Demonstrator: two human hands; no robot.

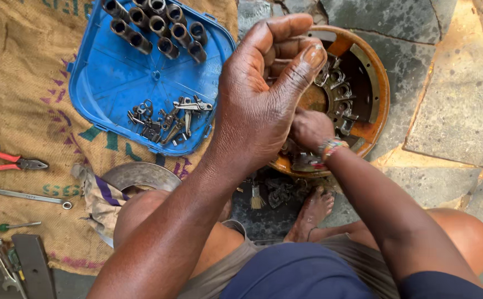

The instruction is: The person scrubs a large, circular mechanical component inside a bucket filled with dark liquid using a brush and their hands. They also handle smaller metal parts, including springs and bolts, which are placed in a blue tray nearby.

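Observation:
My left hand (263,94) is raised close to the camera, its fingers curled in and its thumb against them; no object shows in it. Behind and below it, my right hand (309,129), with a beaded bracelet at the wrist, rests on a round rusty orange metal plate (377,83) ringed with small metal levers (338,88). The left hand hides my right hand's fingers. To the left, a blue plastic lid (114,77) holds several dark metal cylinders (158,27) and a pile of small metal parts (166,119).
A burlap sack (25,83) lies under the lid, red-handled pliers (8,160), a wrench (28,195) and a green screwdriver (3,227). A rag (100,196) and a grey metal disc (141,176) sit by my knee. A small brush (257,196) and my bare foot (310,213) rest on stone paving (463,111).

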